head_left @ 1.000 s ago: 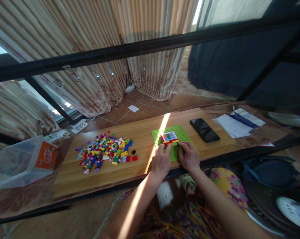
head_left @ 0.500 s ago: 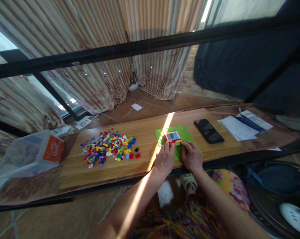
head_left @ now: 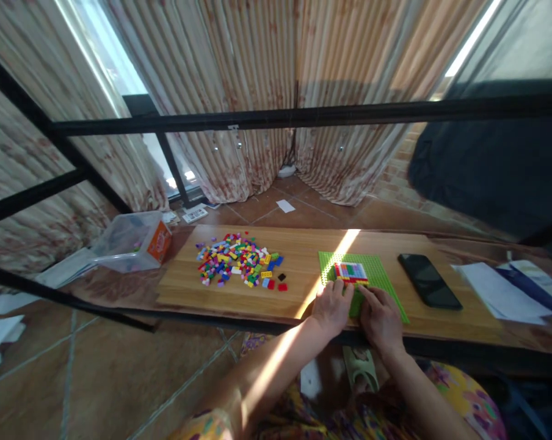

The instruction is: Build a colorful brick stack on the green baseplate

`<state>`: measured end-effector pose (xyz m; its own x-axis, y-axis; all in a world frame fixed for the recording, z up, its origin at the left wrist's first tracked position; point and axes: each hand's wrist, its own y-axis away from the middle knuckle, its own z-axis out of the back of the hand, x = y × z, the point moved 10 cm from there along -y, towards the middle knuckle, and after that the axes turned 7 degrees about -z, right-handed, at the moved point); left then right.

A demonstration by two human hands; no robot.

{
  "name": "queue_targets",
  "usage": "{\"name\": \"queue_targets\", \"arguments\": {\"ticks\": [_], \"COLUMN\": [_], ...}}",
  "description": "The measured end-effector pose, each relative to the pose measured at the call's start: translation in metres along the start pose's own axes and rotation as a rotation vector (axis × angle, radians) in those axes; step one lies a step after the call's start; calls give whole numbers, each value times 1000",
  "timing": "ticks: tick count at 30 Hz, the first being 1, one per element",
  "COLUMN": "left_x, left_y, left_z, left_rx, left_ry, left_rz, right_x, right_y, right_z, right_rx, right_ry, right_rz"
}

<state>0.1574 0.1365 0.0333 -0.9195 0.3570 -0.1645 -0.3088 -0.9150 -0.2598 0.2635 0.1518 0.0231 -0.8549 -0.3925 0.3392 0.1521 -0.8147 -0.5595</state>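
Brick block (head_left: 352, 272): left hand (head_left: 333, 307) and right hand (head_left: 381, 318) seemingly press down its near edge; their grip I cannot tell; next calls for even pressure.

The brick baseplate (head_left: 377, 269) is lime green; the brick build (head_left: 350, 272) on it is white-edged, with red, green and lilac-blue patches and red and yellow at its six-o'clock side. Towards nine o'clock, the loose toy bricks (head_left: 234, 260) mix red, yellow, blue, green, pink, purple and white. The smartphone (head_left: 429, 281) at three o'clock is black, the desk (head_left: 257, 305) tan wood-grain, the curtains (head_left: 253, 61) near twelve cream with rusty-brown blotches.
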Motion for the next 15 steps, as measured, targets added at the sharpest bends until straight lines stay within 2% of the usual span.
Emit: {"name": "queue_targets", "arguments": {"ticks": [5,9,13,15], "left_x": [-2,-1,10,26], "left_y": [0,7,35,58], "left_z": [3,4,19,32], "left_rx": [3,3,-94,-165], "left_ry": [17,116,232,275], "left_rz": [10,37,12,-6], "right_x": [1,0,1,4], "right_y": [-5,-7,-7,-6], "right_z": [-2,0,0,3], "right_rx": [41,59,108,88], "right_ry": [66,37,35,75], "right_rz": [18,4,4,-7]}}
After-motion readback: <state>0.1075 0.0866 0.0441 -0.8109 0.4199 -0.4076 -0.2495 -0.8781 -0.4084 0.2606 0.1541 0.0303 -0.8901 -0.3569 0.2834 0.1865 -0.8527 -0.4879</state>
